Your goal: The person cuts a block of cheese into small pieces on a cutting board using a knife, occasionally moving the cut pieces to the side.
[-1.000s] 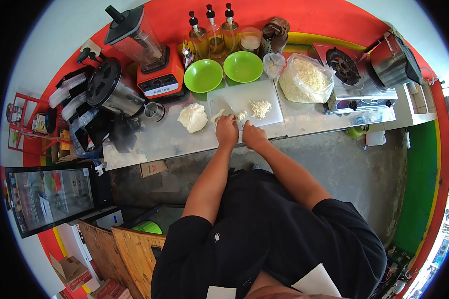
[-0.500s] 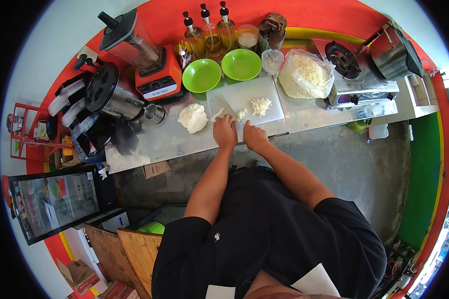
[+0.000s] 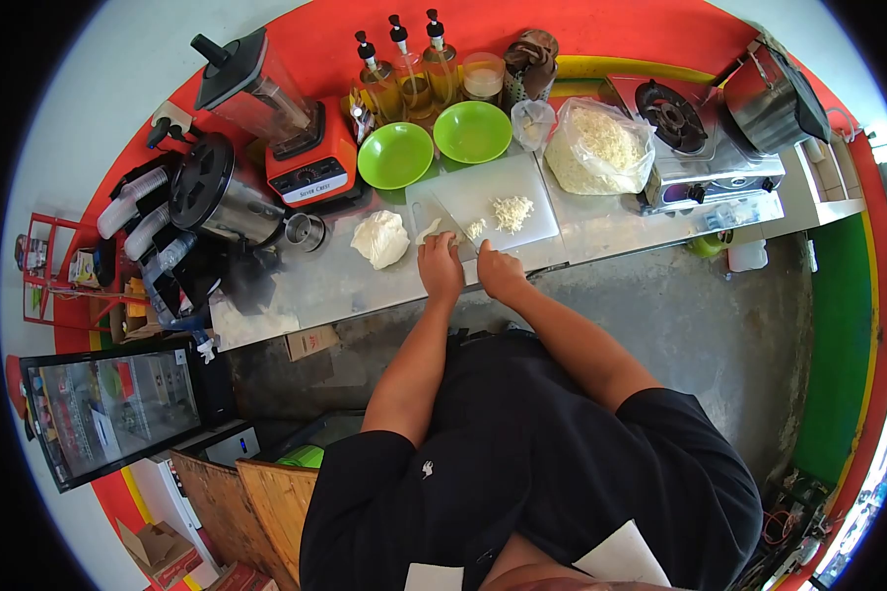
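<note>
My right hand [image 3: 502, 272] is closed around the handle of a knife [image 3: 455, 214], whose blade slants up and left over a white cutting board [image 3: 534, 177]. Beside it, my left hand [image 3: 441, 267] rests at the near edge of the board, fingers bent and together on a pale, flat food piece [image 3: 427, 232]. Right of the blade lies a small heap of chopped white bits [image 3: 476, 229]. A larger pile of chopped white food [image 3: 512, 213] sits farther right on the board. To the left, a white bundle in thin plastic [image 3: 380, 239] lies on the counter.
Two green bowls [image 3: 395, 156] stand behind the board. A blender [image 3: 310, 167], a big pot [image 3: 222, 192] and a metal cup [image 3: 306, 231] are at left. At right are a bag of shredded white food [image 3: 601, 153] and a gas stove [image 3: 710, 148].
The view has shifted slightly. Both hands stay at the board's near edge, with the knife still in the right hand; the chopped piles look much the same.
</note>
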`<state>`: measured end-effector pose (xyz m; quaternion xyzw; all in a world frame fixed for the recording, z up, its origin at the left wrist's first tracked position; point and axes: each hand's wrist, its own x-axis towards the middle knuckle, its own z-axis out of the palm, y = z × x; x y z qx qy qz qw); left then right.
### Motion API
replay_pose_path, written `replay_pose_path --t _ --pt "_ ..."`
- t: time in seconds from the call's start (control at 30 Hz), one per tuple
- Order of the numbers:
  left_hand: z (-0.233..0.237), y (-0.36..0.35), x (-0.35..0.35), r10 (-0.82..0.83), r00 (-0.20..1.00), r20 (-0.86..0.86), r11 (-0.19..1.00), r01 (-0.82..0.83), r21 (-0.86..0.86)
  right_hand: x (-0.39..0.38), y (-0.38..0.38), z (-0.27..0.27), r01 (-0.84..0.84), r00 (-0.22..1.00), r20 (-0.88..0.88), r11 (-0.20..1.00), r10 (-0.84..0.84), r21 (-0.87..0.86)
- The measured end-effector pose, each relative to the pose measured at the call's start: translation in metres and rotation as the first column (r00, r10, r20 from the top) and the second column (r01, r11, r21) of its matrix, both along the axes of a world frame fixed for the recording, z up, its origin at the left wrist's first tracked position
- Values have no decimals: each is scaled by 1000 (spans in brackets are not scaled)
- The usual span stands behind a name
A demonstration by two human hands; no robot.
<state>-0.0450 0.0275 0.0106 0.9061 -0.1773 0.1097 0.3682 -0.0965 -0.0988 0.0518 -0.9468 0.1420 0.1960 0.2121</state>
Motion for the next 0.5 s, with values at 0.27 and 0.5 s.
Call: replay_pose_path --t 0.27,0.5 --pt "-8 -7 2 -5 1000 -20 999 6 37 -5 -18 6 66 991 111 995 -74 72" --pt "2 -18 7 -13 1000 -2 998 13 67 -24 -19 -3 21 997 68 999 -24 42"
